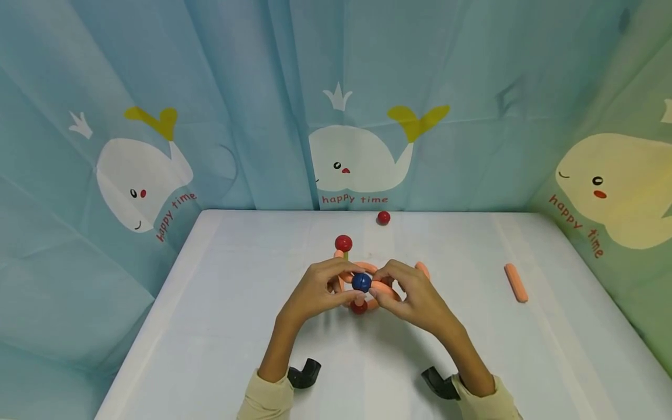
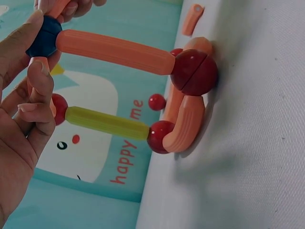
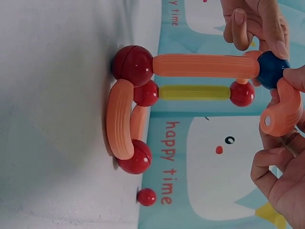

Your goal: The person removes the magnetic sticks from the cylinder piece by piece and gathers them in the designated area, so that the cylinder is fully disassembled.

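Beige sleeves [image 1: 266,398] lie nearest, my forearms [image 1: 282,347] slanting inward from them. My left hand [image 1: 321,287] pinches the blue ball [image 1: 361,282] atop an upright orange rod [image 3: 205,65]; my right hand [image 1: 416,293] grips a curved orange rod [image 3: 287,112] at the ball's side.

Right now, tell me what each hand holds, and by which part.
The left hand holds the blue ball at its left side; the right hand pinches the curved orange stick near the end that meets the ball.
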`<act>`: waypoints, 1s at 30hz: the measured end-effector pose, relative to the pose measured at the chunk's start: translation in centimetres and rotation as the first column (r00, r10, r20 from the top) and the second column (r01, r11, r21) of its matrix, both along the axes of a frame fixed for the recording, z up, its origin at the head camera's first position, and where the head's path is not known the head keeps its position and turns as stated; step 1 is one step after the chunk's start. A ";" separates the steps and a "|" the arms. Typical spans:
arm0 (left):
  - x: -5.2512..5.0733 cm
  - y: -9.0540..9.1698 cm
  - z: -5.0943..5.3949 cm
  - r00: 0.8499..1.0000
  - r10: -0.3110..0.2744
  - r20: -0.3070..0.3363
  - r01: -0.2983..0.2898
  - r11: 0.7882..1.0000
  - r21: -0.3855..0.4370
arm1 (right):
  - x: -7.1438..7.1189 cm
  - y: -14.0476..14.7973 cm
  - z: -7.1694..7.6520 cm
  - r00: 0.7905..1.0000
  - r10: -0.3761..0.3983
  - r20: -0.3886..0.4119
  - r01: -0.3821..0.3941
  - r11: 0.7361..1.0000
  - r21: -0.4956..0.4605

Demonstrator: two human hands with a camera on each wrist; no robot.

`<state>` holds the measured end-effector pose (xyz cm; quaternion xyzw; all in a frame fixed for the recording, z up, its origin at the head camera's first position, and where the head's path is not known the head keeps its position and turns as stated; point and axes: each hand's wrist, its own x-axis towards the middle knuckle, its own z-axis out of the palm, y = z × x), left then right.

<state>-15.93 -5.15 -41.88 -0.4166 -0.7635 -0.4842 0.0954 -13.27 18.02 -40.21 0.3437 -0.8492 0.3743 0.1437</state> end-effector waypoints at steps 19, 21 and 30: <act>0.1 0.0 0.0 0.998 0.056 0.024 -0.056 0.998 -0.031 | -0.8 2.2 0.6 0.993 -0.106 0.055 0.112 0.986 -0.122; 0.1 0.0 0.0 0.998 0.060 0.022 -0.059 0.998 -0.032 | -1.2 3.2 0.5 0.980 -0.182 0.084 0.192 0.972 -0.136; 0.3 0.1 0.0 0.997 0.071 0.024 -0.071 0.997 -0.031 | -2.9 7.8 -1.1 0.791 -0.483 0.376 0.514 0.858 0.020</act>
